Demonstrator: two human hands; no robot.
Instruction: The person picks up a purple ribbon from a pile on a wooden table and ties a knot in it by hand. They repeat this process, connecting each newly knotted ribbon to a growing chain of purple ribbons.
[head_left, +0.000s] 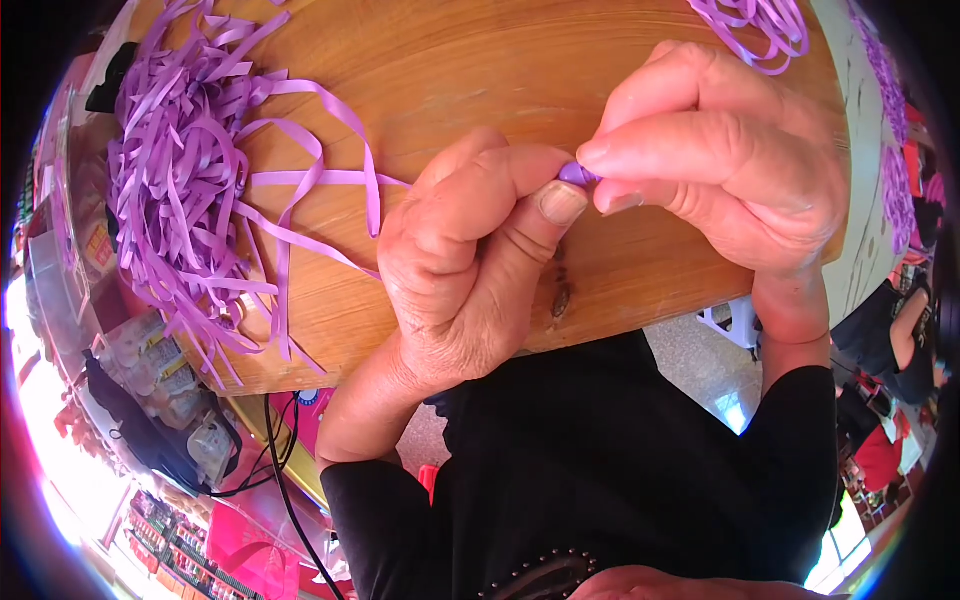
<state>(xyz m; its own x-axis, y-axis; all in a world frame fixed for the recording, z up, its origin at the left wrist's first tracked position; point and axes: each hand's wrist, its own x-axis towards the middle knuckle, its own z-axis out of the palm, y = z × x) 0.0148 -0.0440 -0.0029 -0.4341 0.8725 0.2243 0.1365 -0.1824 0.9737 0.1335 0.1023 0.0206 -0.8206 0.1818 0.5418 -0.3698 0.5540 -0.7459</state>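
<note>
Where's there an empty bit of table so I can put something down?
The biggest bare patch of wooden table lies beyond the left hand, between the big ribbon pile and small ribbon bundle. A smaller one is at the near edge, between the left hand and right hand. The left side is crowded with loose ribbons.

We can read no words or numbers anywhere; well to the left of the left hand, we see an orange-red label on clear plastic, too blurred for us to make out.
</note>
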